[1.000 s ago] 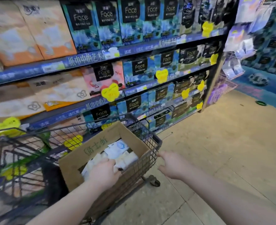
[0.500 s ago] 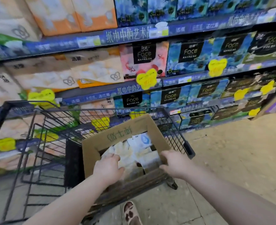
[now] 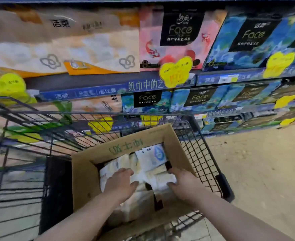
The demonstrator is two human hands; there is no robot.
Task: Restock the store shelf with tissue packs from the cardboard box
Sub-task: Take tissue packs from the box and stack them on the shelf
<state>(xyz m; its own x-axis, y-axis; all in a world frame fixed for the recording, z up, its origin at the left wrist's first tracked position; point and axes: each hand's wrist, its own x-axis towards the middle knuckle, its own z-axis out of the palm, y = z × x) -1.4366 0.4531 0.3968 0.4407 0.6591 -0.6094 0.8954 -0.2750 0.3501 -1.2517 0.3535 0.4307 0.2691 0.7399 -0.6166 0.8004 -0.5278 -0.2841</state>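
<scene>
Lying left-to-right in the cardboard box (image 3: 84,173), the tissue pack (image 3: 155,180) sits between the left hand (image 3: 120,184) and right hand (image 3: 182,183), each gripping one end

Tan speckled floor (image 3: 265,180), black wire shopping cart (image 3: 201,154)

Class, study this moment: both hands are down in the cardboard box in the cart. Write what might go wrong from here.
1. The tissue packs lie loose and jumbled in the cardboard box. If the left hand and right hand lift several together, some may slip out; how firmly they hold is unclear.
2. The blue-and-white pack lies tilted on top of the pile; pulling packs beneath may tip it off.
</scene>
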